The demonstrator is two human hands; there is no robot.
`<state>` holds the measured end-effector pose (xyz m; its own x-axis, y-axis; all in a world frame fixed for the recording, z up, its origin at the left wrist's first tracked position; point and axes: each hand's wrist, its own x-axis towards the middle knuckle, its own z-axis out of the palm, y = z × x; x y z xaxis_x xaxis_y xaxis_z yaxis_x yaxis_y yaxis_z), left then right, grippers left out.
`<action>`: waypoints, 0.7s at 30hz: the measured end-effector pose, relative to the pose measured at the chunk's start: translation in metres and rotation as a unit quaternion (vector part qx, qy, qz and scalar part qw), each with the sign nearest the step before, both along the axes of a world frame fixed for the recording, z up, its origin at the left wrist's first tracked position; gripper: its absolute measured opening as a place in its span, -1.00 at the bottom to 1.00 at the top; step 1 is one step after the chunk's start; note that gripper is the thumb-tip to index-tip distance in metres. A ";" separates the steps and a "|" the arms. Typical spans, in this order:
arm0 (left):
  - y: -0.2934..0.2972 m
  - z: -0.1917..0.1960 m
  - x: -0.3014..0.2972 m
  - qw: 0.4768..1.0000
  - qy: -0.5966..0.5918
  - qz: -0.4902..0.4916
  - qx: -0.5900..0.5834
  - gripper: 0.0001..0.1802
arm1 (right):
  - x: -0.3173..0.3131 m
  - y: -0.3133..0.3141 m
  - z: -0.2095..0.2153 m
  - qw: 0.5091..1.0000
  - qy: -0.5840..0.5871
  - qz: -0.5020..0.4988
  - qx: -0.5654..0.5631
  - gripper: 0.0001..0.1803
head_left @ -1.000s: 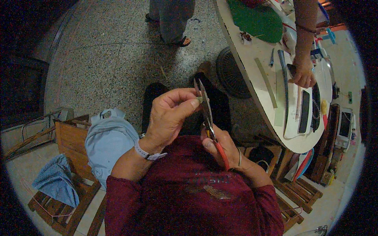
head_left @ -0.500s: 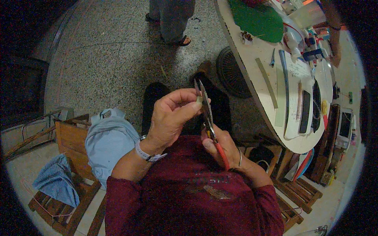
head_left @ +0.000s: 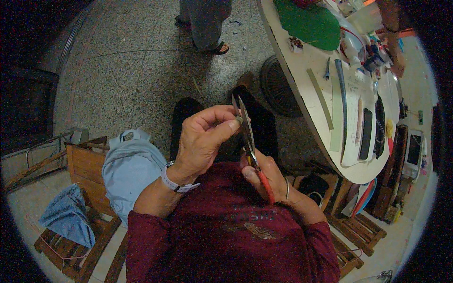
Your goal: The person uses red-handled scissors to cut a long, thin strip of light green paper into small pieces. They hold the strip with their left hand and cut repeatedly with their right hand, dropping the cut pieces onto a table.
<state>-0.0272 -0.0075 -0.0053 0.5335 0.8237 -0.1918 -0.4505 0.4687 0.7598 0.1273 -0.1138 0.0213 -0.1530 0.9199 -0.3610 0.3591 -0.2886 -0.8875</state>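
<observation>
In front of my lap, my left hand (head_left: 200, 139) is closed, with thumb and forefinger pinching a small greenish strip (head_left: 239, 120). Only a bit of this strip shows past the fingertips. My right hand (head_left: 267, 173) is wrapped round the red handles of a pair of scissors (head_left: 250, 134). Their metal blades point away from me and stand slightly apart at the tips. The blades lie right beside the left fingertips and the strip. Whether they touch the strip cannot be made out.
A white table (head_left: 314, 127) on the right bears flat green strips (head_left: 321, 98), a dark phone (head_left: 364, 134) and a green mat (head_left: 311, 23). Another person's arm (head_left: 392, 45) reaches over its far end. A light blue backpack (head_left: 130, 165) rests on a wooden chair at left.
Less of the greenish strip shows at my left fingertips, and the blade tips stand a little wider apart. The other person's hand at the table has shifted slightly.
</observation>
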 end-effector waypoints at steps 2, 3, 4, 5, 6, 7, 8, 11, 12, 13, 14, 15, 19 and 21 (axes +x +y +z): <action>0.000 -0.001 -0.001 1.000 -0.006 -0.005 -0.005 -0.92 | 0.000 0.000 0.002 1.000 -0.003 -0.003 -0.011 -0.67; 0.000 0.000 0.000 1.000 -0.009 -0.005 -0.010 -0.91 | 0.000 0.000 0.002 1.000 -0.002 -0.004 -0.007 -0.67; 0.000 0.000 0.000 1.000 -0.013 -0.005 -0.013 -0.91 | 0.000 0.000 0.001 1.000 0.000 -0.004 -0.004 -0.67; 0.001 0.000 0.000 1.000 -0.016 -0.005 -0.017 -0.90 | 0.000 -0.001 0.001 1.000 0.002 -0.004 -0.001 -0.67; 0.001 0.000 -0.001 1.000 -0.015 -0.005 -0.020 -0.89 | 0.000 0.000 0.001 1.000 0.001 -0.005 -0.002 -0.67; 0.001 0.000 -0.001 1.000 -0.014 -0.004 -0.023 -0.89 | 0.000 0.000 0.001 1.000 0.000 -0.005 -0.004 -0.68; 0.001 0.000 -0.002 1.000 -0.013 -0.003 -0.026 -0.88 | 0.000 0.000 0.002 1.000 -0.001 -0.004 -0.005 -0.68; 0.002 0.002 -0.003 0.999 0.000 -0.009 -0.033 -0.86 | 0.000 0.000 0.000 1.000 0.002 0.000 -0.005 -0.69; 0.002 0.003 -0.002 1.000 -0.003 -0.007 -0.029 -0.84 | 0.000 -0.001 -0.001 1.000 0.001 0.000 -0.005 -0.69; 0.003 0.004 -0.002 1.000 -0.006 -0.005 -0.026 -0.83 | 0.000 -0.001 -0.001 1.000 0.000 0.000 -0.005 -0.69; 0.003 0.005 -0.002 1.000 -0.009 -0.003 -0.023 -0.81 | 0.000 -0.002 -0.002 1.000 -0.001 0.000 -0.005 -0.70; 0.003 0.004 -0.002 0.999 -0.021 0.001 -0.026 -0.80 | 0.000 -0.002 -0.002 1.000 0.000 0.000 -0.006 -0.70; 0.004 0.004 -0.002 0.998 -0.043 -0.003 -0.045 -0.80 | 0.000 -0.002 -0.002 1.000 0.006 -0.001 0.001 -0.69; 0.004 0.007 -0.002 0.997 -0.042 -0.011 -0.063 -0.82 | 0.000 -0.002 -0.002 1.000 0.004 0.001 0.003 -0.69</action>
<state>-0.0294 -0.0039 0.0013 0.5705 0.7835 -0.2465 -0.4987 0.5689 0.6540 0.1275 -0.1157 0.0191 -0.1568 0.9216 -0.3551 0.3531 -0.2835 -0.8916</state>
